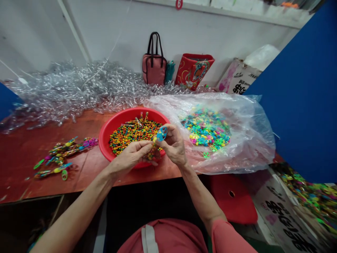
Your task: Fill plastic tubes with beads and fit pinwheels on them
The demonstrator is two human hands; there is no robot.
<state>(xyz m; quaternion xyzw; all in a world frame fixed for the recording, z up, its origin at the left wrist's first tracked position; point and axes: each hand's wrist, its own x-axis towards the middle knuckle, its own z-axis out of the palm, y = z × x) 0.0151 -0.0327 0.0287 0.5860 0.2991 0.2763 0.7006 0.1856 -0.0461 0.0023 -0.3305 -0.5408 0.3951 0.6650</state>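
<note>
Above the near right side of a red basin [103, 137], my two hands meet. My left hand [133, 151] is closed on a small clear tube [152, 154] that holds coloured beads or candies. At the tube's upper end, my right hand [175, 146] pinches a blue spoked wheel cap [162, 133] with a yellow base. Whether the cap is seated on the tube cannot be made out behind the fingers. Small round coloured balls [126, 138] fill the basin, and a few filled tubes [142, 119] stick up among them.
Left of the basin lie several filled tubes with wheel caps [60, 154]. Clear tubes [100, 84] are heaped along the wall. Loose caps [207, 131] lie on a plastic sheet [244, 140] at right. Behind stand a pink bag [154, 70] and a red bag [193, 72]; a red stool [234, 203] is below.
</note>
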